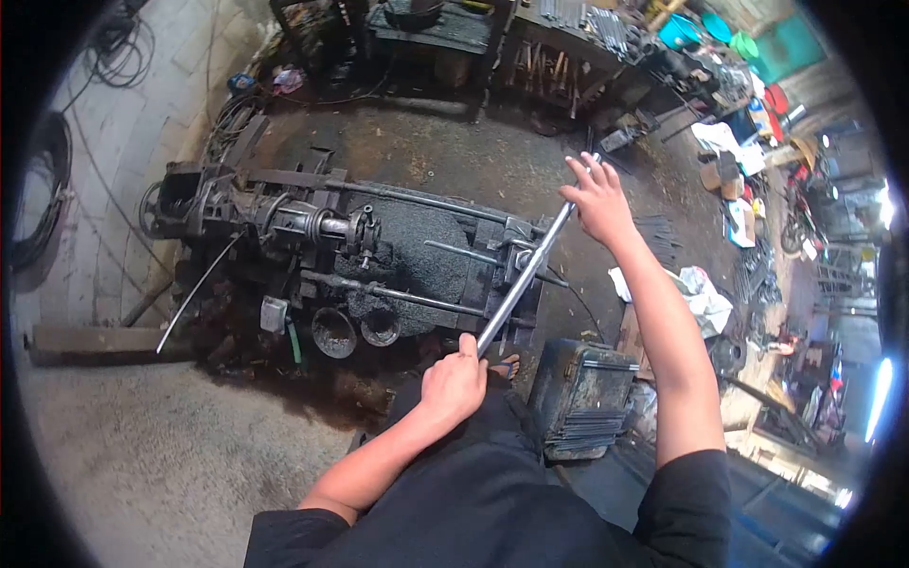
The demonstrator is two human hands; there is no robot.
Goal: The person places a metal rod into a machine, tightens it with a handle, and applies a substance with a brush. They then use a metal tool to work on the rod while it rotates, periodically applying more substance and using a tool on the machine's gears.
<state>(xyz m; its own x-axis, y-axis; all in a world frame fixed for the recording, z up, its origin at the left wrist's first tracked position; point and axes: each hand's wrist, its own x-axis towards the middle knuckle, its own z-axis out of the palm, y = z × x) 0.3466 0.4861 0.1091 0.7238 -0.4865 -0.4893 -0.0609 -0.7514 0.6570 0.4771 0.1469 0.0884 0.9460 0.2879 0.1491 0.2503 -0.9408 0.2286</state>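
A long shiny metal rod [523,282] runs diagonally between my two hands, above the right end of a dark, greasy machine [322,227]. My left hand [454,386] is closed round the rod's lower end, with the index finger lying along it. At the upper end, my right hand [598,201] holds the rod between thumb and palm, its other fingers spread. Beneath the rod is a clamp-like block [516,257] on the machine. A thinner rod [461,251] points left from that block over a bed of dark shavings.
A metal container [585,398] with several thin rods stands right of my body. Two round cups [333,331] sit at the machine's near side. Workbenches [431,36] line the back. White bags [701,301] and more rods lie at the right. A beam [109,341] juts out at left.
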